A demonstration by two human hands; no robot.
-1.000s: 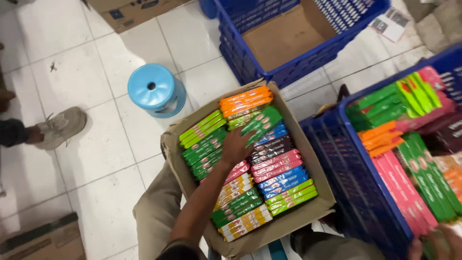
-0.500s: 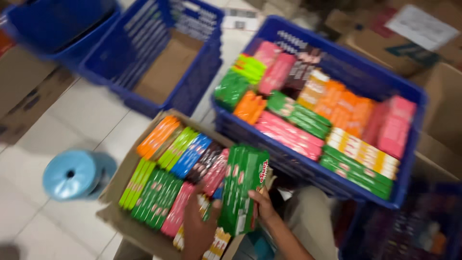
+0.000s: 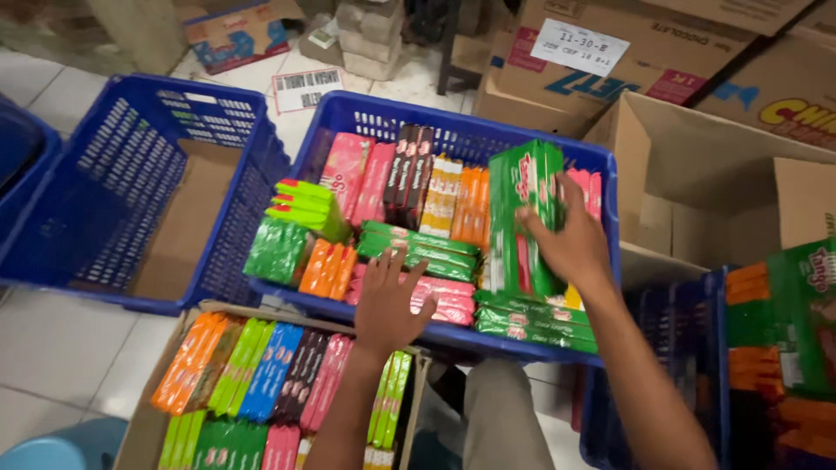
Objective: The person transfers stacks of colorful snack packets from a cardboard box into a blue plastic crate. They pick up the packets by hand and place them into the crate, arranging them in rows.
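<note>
Right hand (image 3: 570, 244) clamped on a stack of green packs (image 3: 522, 218), held upright on edge over the right half of the middle blue crate (image 3: 453, 130); the stack's top rises above the crate's far rim. Left hand (image 3: 390, 300) open, fingers spread, palm down over the pink packs (image 3: 440, 300) at the crate's near wall.

Crate nearly full: rows of pink, brown, orange and green packs side by side, flat green packs (image 3: 531, 322) along the near right edge. Little free room inside.

Cardboard box (image 3: 261, 392) of mixed coloured packs sits just below the crate's near rim.

Left blue crate (image 3: 131, 200) holds only a cardboard liner, mostly open space. A strip of white floor tile (image 3: 61, 348) shows bare beside it. Open cartons (image 3: 714, 174) crowd the right side.
</note>
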